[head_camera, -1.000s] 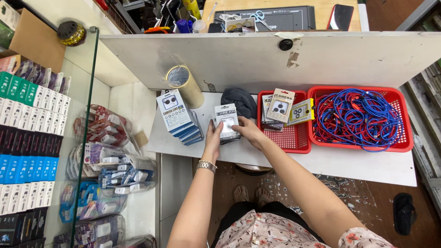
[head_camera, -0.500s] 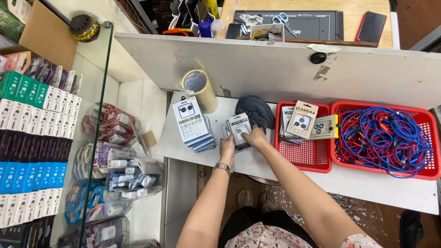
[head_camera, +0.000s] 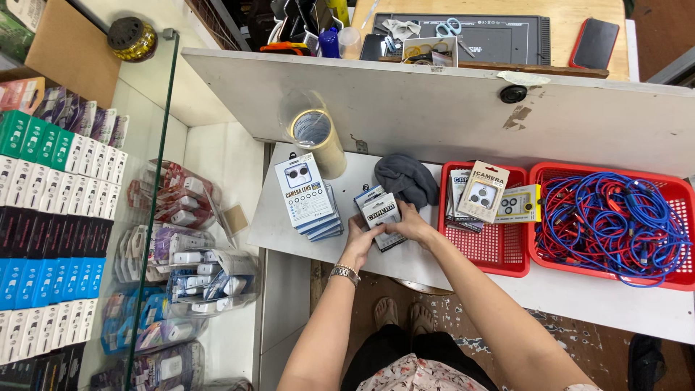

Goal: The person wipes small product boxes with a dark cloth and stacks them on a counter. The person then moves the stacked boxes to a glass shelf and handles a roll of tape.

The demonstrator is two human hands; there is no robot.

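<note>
White table (head_camera: 289, 232) carries a stack of lens packs (head_camera: 308, 199) beside a tape roll (head_camera: 316, 137). Both hands, left (head_camera: 360, 242) and right (head_camera: 411, 224), grip a small pack bundle (head_camera: 380, 213) just above it, near the grey cloth (head_camera: 407, 179) and the red basket (head_camera: 483, 253).

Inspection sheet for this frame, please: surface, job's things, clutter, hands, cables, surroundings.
Surface: white shelf under a white counter.
Job's things: small pack held in both hands; stack of packs left of it; more packs in small red basket.
Clutter: tape roll, grey cloth.
Hands: left hand and right hand both grip the pack.
Cables: blue and red cables fill large red basket.
Surroundings: glass case of packaged goods, left.
</note>
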